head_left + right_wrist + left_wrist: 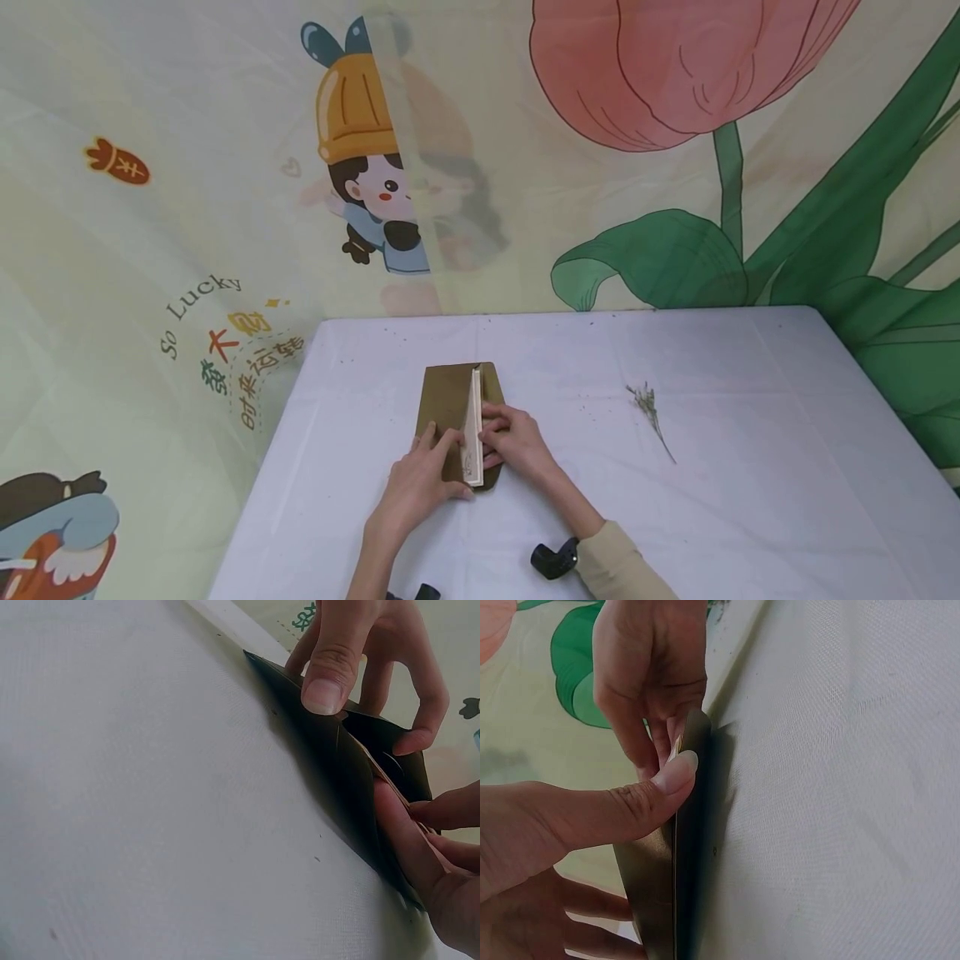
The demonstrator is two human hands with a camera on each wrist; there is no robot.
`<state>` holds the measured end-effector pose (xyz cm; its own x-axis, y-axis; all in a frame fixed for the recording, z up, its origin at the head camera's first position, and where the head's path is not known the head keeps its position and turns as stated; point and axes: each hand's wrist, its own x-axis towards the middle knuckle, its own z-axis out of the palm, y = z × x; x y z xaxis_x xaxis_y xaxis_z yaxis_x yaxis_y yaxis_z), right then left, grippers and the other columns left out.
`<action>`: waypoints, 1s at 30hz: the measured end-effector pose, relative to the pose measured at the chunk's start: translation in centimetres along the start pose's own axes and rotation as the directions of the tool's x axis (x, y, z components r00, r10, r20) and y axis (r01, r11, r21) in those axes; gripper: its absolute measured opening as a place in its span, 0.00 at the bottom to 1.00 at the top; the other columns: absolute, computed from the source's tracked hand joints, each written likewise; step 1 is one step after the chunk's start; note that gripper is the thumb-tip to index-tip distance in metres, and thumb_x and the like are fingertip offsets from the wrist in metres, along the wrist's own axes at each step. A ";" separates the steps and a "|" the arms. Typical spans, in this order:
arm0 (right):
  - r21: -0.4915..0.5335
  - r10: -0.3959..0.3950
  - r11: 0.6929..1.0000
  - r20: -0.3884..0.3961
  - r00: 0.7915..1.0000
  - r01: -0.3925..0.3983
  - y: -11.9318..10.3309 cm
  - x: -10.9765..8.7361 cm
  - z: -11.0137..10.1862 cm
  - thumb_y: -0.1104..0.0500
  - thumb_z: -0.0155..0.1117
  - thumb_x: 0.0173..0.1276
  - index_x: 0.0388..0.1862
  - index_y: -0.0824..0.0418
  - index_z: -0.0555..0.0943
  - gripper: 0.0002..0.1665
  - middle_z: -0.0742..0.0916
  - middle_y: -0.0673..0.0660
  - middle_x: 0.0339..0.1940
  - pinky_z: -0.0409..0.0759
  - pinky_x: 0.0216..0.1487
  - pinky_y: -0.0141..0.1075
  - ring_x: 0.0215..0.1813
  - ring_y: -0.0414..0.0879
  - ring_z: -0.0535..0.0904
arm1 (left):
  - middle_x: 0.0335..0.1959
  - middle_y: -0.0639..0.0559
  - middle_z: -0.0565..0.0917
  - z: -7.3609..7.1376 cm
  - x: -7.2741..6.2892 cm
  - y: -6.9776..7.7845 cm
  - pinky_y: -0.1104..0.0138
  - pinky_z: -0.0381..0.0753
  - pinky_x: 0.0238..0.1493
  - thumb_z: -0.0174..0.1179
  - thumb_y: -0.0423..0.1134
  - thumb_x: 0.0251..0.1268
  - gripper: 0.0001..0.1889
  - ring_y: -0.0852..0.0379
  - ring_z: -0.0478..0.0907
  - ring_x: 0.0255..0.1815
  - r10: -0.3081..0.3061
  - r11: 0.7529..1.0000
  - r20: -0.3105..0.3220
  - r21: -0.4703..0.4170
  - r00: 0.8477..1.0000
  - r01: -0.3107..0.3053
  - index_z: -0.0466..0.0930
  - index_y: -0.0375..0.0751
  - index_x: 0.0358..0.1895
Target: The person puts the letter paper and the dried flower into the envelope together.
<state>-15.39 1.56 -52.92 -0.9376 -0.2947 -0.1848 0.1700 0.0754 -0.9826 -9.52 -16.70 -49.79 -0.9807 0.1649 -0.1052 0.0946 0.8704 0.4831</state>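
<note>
A small notebook with an olive-brown cover (448, 390) lies spread on the white-covered table, its pale block of pages (472, 433) standing upright between the two cover halves. On the left half rests my left hand (417, 485), fingers spread, index finger touching the pages and thumb (649, 799) pressed at the cover's lower edge. From the right side, my right hand (527, 444) pinches the pages, one digit (401, 829) tucked between them and the right cover half. Most of the page faces are hidden.
A small dried flower sprig (651, 414) lies on the table (750, 467) right of the notebook. Behind hangs a printed curtain (480, 250) with a tulip and cartoon figures. A black wrist device (553, 560) sits by the right sleeve (622, 558).
</note>
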 end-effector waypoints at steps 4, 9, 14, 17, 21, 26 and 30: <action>0.012 0.004 1.000 0.005 1.000 -0.004 0.0 0.0 0.2 0.74 0.61 0.67 0.67 0.76 0.73 0.28 0.88 0.69 0.40 0.88 0.31 0.47 0.31 0.53 0.89 | 0.72 0.23 0.68 0.0 -0.1 0.0 0.33 0.77 0.44 0.83 0.51 0.42 0.34 0.23 0.76 0.62 0.006 1.000 -0.006 0.005 1.000 -0.006 0.74 0.57 0.54; 0.022 0.004 1.000 0.012 1.000 -0.004 0.1 0.2 0.5 0.75 0.61 0.66 0.65 0.77 0.73 0.27 0.88 0.67 0.38 0.88 0.31 0.47 0.30 0.51 0.89 | 0.72 0.22 0.68 0.0 -0.1 0.0 0.32 0.77 0.45 0.83 0.51 0.42 0.34 0.22 0.76 0.63 0.009 1.000 -0.011 0.007 1.000 -0.009 0.74 0.58 0.54; 0.018 -0.005 1.000 0.021 1.000 0.004 0.2 0.2 0.8 0.75 0.62 0.66 0.64 0.77 0.74 0.26 0.88 0.66 0.36 0.88 0.30 0.46 0.28 0.48 0.88 | 0.72 0.22 0.67 0.0 -0.1 0.0 0.32 0.77 0.45 0.83 0.51 0.42 0.34 0.20 0.73 0.65 0.009 1.000 -0.010 0.007 1.000 -0.009 0.75 0.57 0.55; 0.012 -0.020 1.000 0.029 0.999 0.020 0.2 0.3 0.9 0.75 0.63 0.66 0.63 0.77 0.74 0.25 0.89 0.65 0.35 0.87 0.29 0.46 0.28 0.50 0.89 | 0.73 0.22 0.67 0.0 -0.1 0.0 0.31 0.77 0.45 0.83 0.51 0.43 0.34 0.19 0.72 0.65 0.008 1.000 -0.008 0.006 1.000 -0.008 0.75 0.57 0.55; 0.009 -0.023 1.000 0.039 0.999 0.023 0.3 0.4 1.0 0.75 0.64 0.66 0.62 0.77 0.74 0.25 0.89 0.64 0.34 0.87 0.28 0.46 0.29 0.54 0.89 | 0.73 0.22 0.67 0.0 -0.1 0.1 0.31 0.77 0.46 0.83 0.51 0.42 0.34 0.18 0.71 0.66 0.010 1.000 -0.009 0.004 1.000 -0.010 0.76 0.56 0.55; -0.008 -0.023 1.000 0.044 0.999 0.024 0.4 0.5 1.0 0.75 0.63 0.67 0.63 0.76 0.74 0.25 0.89 0.65 0.35 0.87 0.28 0.46 0.30 0.58 0.89 | 0.72 0.22 0.67 0.0 -0.2 0.1 0.30 0.76 0.46 0.83 0.51 0.42 0.35 0.17 0.70 0.66 0.014 1.000 -0.011 0.003 1.000 -0.014 0.76 0.56 0.56; -0.015 -0.025 1.000 0.048 0.999 0.025 0.4 0.5 1.1 0.75 0.63 0.67 0.63 0.76 0.74 0.25 0.89 0.66 0.35 0.87 0.29 0.46 0.29 0.56 0.89 | 0.72 0.22 0.67 -0.1 -0.2 0.1 0.30 0.76 0.45 0.83 0.51 0.43 0.34 0.19 0.72 0.66 0.018 1.000 -0.014 0.002 1.000 -0.018 0.75 0.56 0.56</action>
<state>-15.40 0.37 -53.42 -0.9257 -0.3421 -0.1614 0.1416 0.0822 -0.9865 -9.30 -16.72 -49.69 -0.9811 0.1741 -0.0843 0.1126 0.8683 0.4831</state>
